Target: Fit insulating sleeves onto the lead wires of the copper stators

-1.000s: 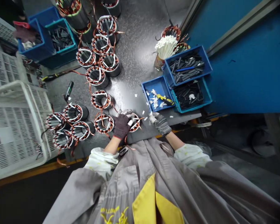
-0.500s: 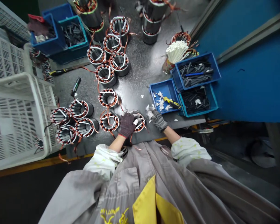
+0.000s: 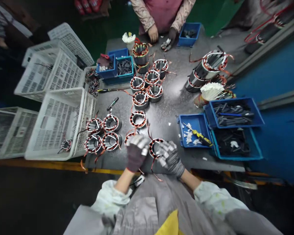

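Note:
Both my gloved hands are at a motor stator (image 3: 155, 147) with copper windings, near the front edge of the dark table (image 3: 171, 101). My left hand (image 3: 136, 152) is curled against the stator's left side, blurred by motion. From the right, my right hand (image 3: 171, 157) closes on its rim. Another stator (image 3: 129, 136) lies just behind my left hand. Several more stators (image 3: 102, 133) stand in a group to the left and in a row (image 3: 143, 89) running to the far end.
Blue bins of black sleeves (image 3: 232, 114) and a small blue tray (image 3: 194, 133) holding a yellow-handled screwdriver (image 3: 201, 136) sit at the right. White crates (image 3: 56, 120) stand at the left. A bundle of white sticks (image 3: 210, 90) stands behind. Another person (image 3: 161, 14) works at the far end.
The view has tilted up, so the far end and another person now show. My right hand has come in from the right onto the stator; my left hand has stayed on it.

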{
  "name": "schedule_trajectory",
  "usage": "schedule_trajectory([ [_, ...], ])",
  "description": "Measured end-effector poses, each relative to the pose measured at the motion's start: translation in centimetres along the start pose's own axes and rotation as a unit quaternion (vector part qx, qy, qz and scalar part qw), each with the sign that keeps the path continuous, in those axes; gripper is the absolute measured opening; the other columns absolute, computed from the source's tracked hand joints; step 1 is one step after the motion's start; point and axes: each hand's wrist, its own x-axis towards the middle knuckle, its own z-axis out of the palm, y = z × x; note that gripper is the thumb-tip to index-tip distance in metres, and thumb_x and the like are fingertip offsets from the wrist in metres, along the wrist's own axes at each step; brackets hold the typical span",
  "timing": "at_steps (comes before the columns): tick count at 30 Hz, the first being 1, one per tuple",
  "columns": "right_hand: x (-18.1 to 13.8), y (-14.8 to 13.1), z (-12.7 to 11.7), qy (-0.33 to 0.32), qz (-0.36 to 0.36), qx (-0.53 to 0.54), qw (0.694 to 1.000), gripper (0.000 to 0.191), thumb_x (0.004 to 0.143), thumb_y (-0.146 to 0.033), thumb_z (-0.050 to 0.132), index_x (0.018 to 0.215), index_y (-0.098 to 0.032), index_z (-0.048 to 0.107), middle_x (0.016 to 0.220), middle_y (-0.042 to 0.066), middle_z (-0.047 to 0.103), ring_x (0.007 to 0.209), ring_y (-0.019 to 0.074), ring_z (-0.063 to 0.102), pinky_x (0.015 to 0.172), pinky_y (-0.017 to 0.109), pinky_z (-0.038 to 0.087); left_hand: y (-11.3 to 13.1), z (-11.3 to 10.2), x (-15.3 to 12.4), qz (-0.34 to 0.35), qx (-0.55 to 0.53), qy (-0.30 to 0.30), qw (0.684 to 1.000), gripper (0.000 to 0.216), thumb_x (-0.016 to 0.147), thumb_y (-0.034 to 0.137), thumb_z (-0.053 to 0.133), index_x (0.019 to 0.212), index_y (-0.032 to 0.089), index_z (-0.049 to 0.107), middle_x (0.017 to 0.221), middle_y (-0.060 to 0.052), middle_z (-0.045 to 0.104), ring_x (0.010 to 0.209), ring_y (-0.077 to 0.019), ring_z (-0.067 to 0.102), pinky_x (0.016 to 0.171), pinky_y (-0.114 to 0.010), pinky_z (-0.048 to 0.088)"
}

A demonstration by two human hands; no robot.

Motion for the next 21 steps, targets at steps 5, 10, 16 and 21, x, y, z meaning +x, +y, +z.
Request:
schedule_trajectory([
  [5, -1.4, 1.1, 1.0, -0.140, -0.044, -0.050, 0.988, 0.043, 0.100, -0.043, 0.065, 0.140, -0.030, 0.071, 0.152, 0.008, 0.067, 0.146, 0.0323, 0.054, 0.134, 0.065, 0.017, -5.2, 1.4, -1.2, -0.193, 0.026, 0.079, 0.978, 0.051, 0.103, 0.048, 0.055, 0.143, 0.018, 0.063, 0.140, -0.019, 0.070, 0.136, -0.0356, 0.063, 0.118, -0.058, 0.048],
  [10, 5.1, 4.2, 0.5, -0.212, 0.006, -0.013, 0.977, 0.042, 0.101, -0.040, 0.065, 0.139, -0.024, 0.073, 0.155, 0.014, 0.064, 0.149, 0.0366, 0.052, 0.129, 0.068, 0.029, -3.5, 5.7, -1.2, -0.224, 0.027, 0.083, 0.971, 0.061, 0.103, 0.052, 0.054, 0.151, 0.014, 0.055, 0.150, -0.022, 0.064, 0.144, -0.0362, 0.058, 0.121, -0.057, 0.047],
  [16, 13.3, 7.4, -1.6, -0.272, 0.015, -0.017, 0.962, 0.054, 0.100, -0.043, 0.063, 0.150, -0.021, 0.065, 0.158, 0.018, 0.060, 0.156, 0.0374, 0.042, 0.132, 0.067, 0.021, 0.6, 6.7, 2.4, -0.240, 0.002, 0.027, 0.970, 0.063, 0.101, 0.046, 0.057, 0.155, 0.014, 0.054, 0.159, -0.024, 0.056, 0.152, -0.0402, 0.049, 0.125, -0.064, 0.040],
  [21, 15.3, 8.2, -3.5, -0.244, 0.057, -0.001, 0.968, 0.052, 0.092, -0.037, 0.068, 0.139, -0.017, 0.072, 0.154, 0.019, 0.063, 0.154, 0.0410, 0.043, 0.130, 0.070, 0.023, 0.0, 4.5, 7.4, -0.169, 0.031, 0.014, 0.985, 0.063, 0.102, 0.048, 0.057, 0.157, 0.018, 0.053, 0.167, -0.020, 0.049, 0.160, -0.0364, 0.039, 0.132, -0.061, 0.029],
])
